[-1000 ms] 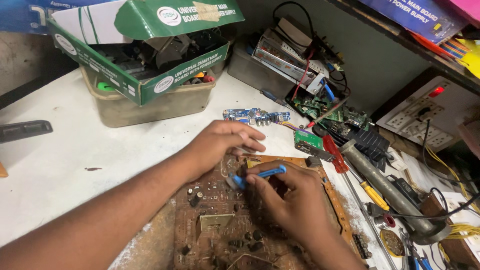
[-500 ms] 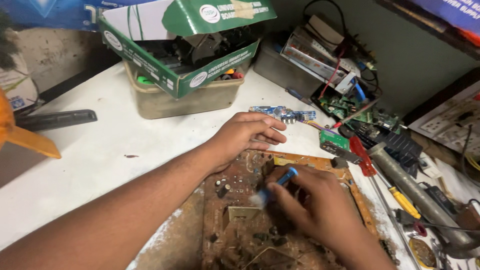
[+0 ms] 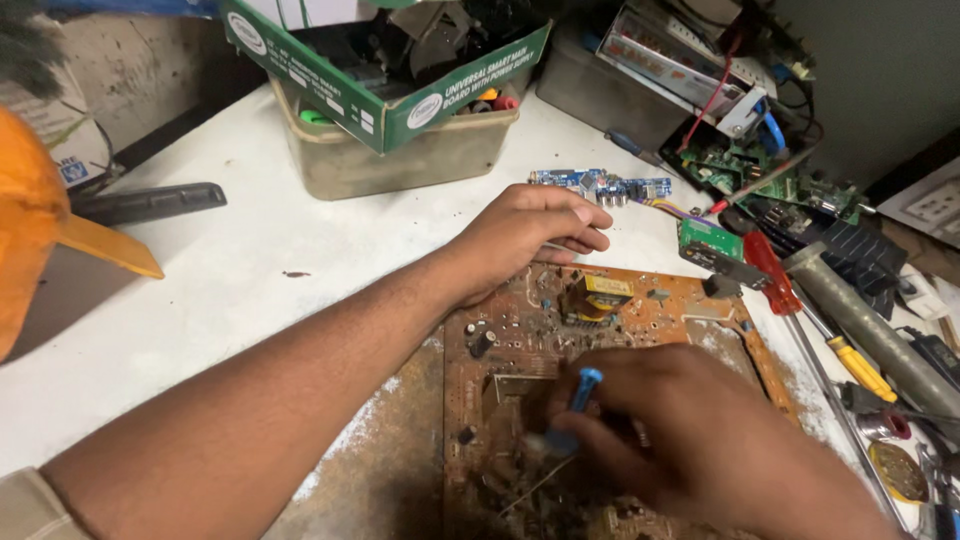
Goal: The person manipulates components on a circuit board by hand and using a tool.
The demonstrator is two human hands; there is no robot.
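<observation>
A brown, dusty circuit board (image 3: 640, 320) lies on the white bench in front of me. My left hand (image 3: 525, 240) rests on the board's far left edge, fingers curled, with a thin metal piece between them. My right hand (image 3: 690, 430) sits over the near middle of the board and grips a small blue-handled tool (image 3: 575, 405) whose tip points down at the board. A yellow-taped transformer (image 3: 595, 295) stands on the board just below my left fingers.
A green cardboard box of parts (image 3: 390, 70) sits in a beige tub (image 3: 400, 150) at the back. A small blue board (image 3: 600, 185), green boards (image 3: 760, 170), a red-handled screwdriver (image 3: 770, 270), a yellow-handled one (image 3: 860, 365) and a grey tube (image 3: 880, 320) lie right. A black handle (image 3: 150, 203) lies left.
My right hand has slid toward me along the board with the blue tool. The left hand stays at the far edge. The view has tilted down and right.
</observation>
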